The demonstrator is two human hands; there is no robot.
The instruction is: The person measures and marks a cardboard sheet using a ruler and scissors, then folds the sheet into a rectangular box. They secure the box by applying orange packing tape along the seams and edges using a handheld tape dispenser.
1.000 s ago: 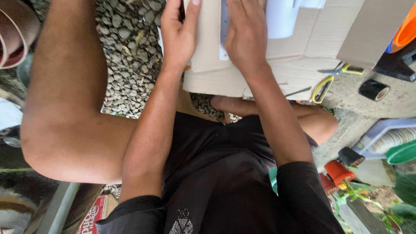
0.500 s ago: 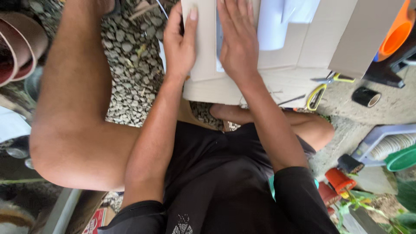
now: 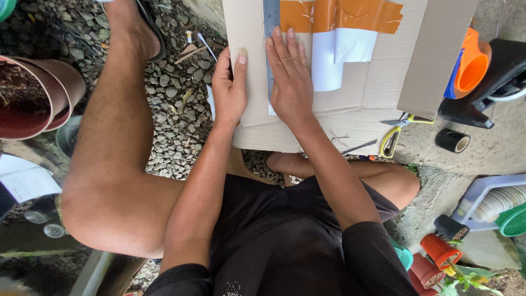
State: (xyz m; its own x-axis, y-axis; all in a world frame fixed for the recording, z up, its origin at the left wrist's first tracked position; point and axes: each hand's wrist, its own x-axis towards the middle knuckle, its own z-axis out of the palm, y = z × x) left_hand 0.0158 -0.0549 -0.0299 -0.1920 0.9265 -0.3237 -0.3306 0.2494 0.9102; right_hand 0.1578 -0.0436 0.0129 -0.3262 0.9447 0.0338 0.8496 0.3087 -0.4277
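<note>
Seated low on gravel, a person in black shorts bends over a sheet of cardboard (image 3: 361,118) laid flat across the ground ahead of the knees. Just beyond the folded right leg, the near edge of the cardboard meets both wrists. The left hand (image 3: 230,90) grips the cardboard's left edge, thumb on top and fingers curled around the side, clamped on the board. Beside it, touching nothing but the sheet and the rule, the right hand (image 3: 290,82) lies flat with fingers together and stretched out, pressing down a metal ruler (image 3: 271,16) that runs straight away from the body; the ruler's near part is hidden under the palm and its far end shows past the fingertips. To the right of that hand, white paper (image 3: 334,63) sits on the board, with strips of orange-brown tape (image 3: 350,13) across the far part. At the cardboard's right edge lie yellow-handled scissors (image 3: 397,131), and a black roll of tape (image 3: 452,141) rests on concrete just beyond them. Farther right stands an orange funnel-shaped object (image 3: 472,63). On the far left, stacked brown plant pots (image 3: 38,93) lie beside the gravel.
</note>
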